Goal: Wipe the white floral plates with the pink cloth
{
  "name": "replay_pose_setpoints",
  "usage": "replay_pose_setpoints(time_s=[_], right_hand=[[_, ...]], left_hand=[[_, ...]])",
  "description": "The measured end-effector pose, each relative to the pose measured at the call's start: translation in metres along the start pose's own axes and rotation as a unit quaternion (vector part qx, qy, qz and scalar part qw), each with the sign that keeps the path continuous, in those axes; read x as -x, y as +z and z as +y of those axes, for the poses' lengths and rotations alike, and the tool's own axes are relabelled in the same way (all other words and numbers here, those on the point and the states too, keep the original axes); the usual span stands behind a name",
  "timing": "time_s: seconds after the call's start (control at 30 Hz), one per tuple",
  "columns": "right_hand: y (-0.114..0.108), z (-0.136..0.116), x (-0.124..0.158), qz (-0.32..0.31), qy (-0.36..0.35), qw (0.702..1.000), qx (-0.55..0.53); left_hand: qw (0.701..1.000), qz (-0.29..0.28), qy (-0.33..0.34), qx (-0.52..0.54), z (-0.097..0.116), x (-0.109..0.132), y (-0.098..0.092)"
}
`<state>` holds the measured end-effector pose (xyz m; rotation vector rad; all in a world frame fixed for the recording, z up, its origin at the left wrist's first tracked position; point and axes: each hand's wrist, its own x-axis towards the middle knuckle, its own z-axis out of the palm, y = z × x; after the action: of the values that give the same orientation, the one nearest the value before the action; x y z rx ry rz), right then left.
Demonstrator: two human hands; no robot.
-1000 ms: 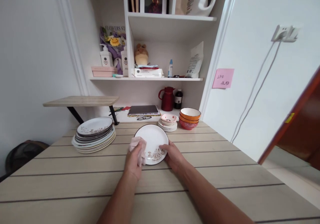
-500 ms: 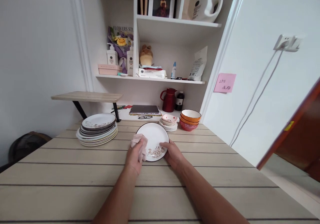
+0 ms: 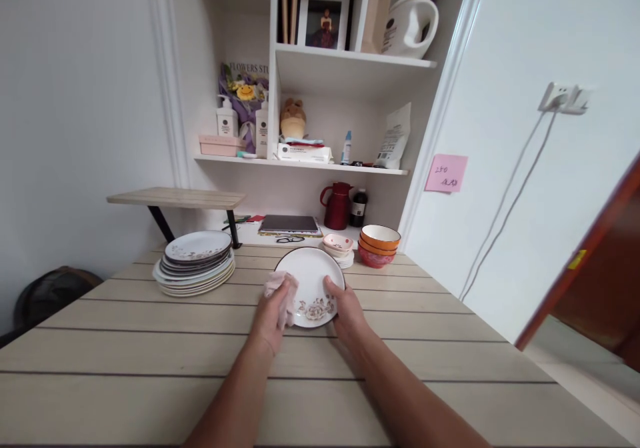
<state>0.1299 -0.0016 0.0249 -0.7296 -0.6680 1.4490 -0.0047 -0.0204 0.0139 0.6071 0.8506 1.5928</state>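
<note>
Plate (image 3: 313, 276), centre of frame: white w/ dark rim, floral print on its near part, held between both hands over the slatted table (image 3: 450, 341). I can't tell whether it lies flat or is tipped up a little.

L hand (image 3: 270, 318), lower centre-left: fingers bunched tight on a pink cloth (image 3: 283, 293), pressing it onto the plate's left edge.

R hand (image 3: 346, 309), lower centre-right: clamped on the plate's near-right rim, thumb on top. The other fingers are hidden, so I can't say how they lie.

Containers on the table:
- Stack of plates (image 3: 195, 268), left of centre, well apart from the hands; top one has a patterned face.
- Small pink bowl (image 3: 338, 242), just beyond the plate's far-right rim, seated on a short pile of white saucers (image 3: 344, 259).
- Nested bowls (image 3: 379, 243), just right of the saucers: orange ones over a red one, white inside of the top one showing.

Shelf unit (image 3: 300, 163), upper centre:
- Mid-level left bay: pump bottles, bouquet, pink box.
- Mid-level right bay: soft toy on a wipes pack, small bottle, white bag.
- Top level: framed photo, white kettle (image 3: 410, 25).
- Lowest level: red jug (image 3: 337, 206), dark bottle, dark tablet, glasses.
</note>
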Motion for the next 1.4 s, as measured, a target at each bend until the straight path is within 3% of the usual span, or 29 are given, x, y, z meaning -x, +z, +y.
replay_pose_setpoints(time_s=[0.17, 0.37, 0.47, 0.67, 0.93, 1.1, 1.4], right_hand=[[0.009, 0.010, 0.003, 0.025, -0.016, 0.998, -0.055], [0.011, 0.026, 0.007, -0.004, 0.048, 0.995, -0.087], [0.008, 0.016, 0.005, -0.055, 0.070, 0.995, -0.035], [-0.001, -0.015, 0.003, -0.118, -0.004, 0.981, 0.155], [-0.007, -0.029, 0.002, -0.119, 0.024, 0.985, 0.119], [-0.011, -0.034, 0.002, -0.152, 0.055, 0.979, 0.128], [-0.013, -0.032, 0.003, -0.107, 0.069, 0.982, 0.141]], left_hand=[[0.999, -0.015, 0.010, 0.046, -0.007, 0.003, 0.009], [0.995, 0.012, -0.017, 0.101, -0.015, -0.002, 0.006], [0.993, 0.031, 0.001, 0.116, -0.013, -0.004, 0.004], [0.995, 0.039, 0.030, 0.092, -0.001, -0.004, 0.000], [0.996, 0.020, 0.020, 0.084, -0.005, -0.008, -0.007], [0.998, 0.003, 0.015, 0.067, -0.004, -0.005, -0.005], [1.000, -0.002, -0.001, 0.024, 0.001, 0.000, -0.001]])
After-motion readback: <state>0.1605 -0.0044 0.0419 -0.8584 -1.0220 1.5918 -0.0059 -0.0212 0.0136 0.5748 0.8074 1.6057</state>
